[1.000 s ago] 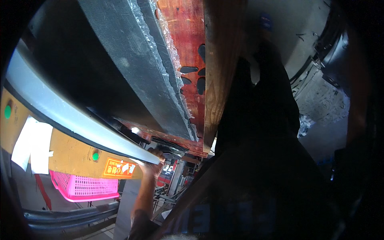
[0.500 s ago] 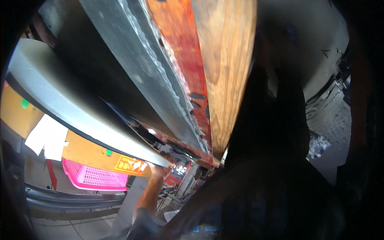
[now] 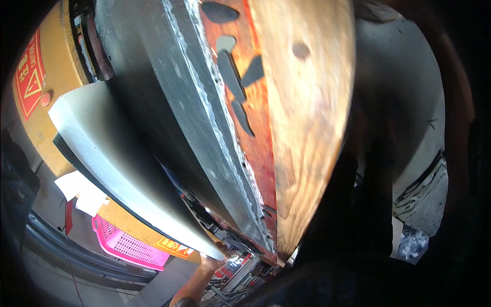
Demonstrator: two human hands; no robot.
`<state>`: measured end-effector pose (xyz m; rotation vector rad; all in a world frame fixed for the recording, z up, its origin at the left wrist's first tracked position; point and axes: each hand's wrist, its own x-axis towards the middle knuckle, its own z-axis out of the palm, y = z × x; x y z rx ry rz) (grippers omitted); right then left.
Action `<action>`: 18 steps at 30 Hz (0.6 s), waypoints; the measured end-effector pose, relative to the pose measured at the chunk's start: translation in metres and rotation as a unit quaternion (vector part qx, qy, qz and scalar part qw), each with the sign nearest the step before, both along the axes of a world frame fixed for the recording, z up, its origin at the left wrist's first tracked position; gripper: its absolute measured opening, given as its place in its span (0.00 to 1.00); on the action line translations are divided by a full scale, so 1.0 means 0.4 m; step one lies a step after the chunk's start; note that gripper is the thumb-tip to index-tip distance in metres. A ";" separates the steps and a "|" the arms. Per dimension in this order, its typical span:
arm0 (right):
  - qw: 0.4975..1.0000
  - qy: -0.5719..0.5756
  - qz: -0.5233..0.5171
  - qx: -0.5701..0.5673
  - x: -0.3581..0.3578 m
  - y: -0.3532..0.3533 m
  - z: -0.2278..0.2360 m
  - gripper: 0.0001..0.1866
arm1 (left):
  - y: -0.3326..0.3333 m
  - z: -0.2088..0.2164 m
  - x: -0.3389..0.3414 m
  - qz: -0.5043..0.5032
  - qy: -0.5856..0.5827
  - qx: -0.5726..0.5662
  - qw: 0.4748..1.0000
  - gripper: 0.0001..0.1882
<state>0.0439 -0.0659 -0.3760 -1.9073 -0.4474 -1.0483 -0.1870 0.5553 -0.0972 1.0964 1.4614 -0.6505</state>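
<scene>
At the bottom centre-left my left hand (image 3: 210, 263) is closed at the near end of a yellow machine arm (image 3: 116, 217) with a pale metal plate (image 3: 138, 181) along it. Its fingertips are partly hidden. Beside the plate, a dark sheet (image 3: 176, 92) with a ragged light edge lies over a red-stained work board (image 3: 261, 146). Several flat black cut pieces lie on the red part, one of them a long curved piece (image 3: 231, 75). My right hand cannot be made out; a dim brownish shape (image 3: 378, 11) shows at the upper right, too dark to identify.
A pink plastic basket (image 3: 134, 249) stands beyond the yellow arm on the left, below white papers (image 3: 82, 192). A bare wooden strip (image 3: 307, 128) edges the board. Clear crumpled plastic (image 3: 413, 241) lies at the lower right. Deep shadow covers much of the right side.
The view has shifted, so the board shows more and the black cut pieces have come into sight. My left hand and the machine arm's near end now appear lower in the picture.
</scene>
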 end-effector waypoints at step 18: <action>0.998 -0.058 -0.007 0.023 0.070 -0.157 0.047 0.19 | 0.015 -0.146 0.086 0.026 0.030 0.059 0.997 0.35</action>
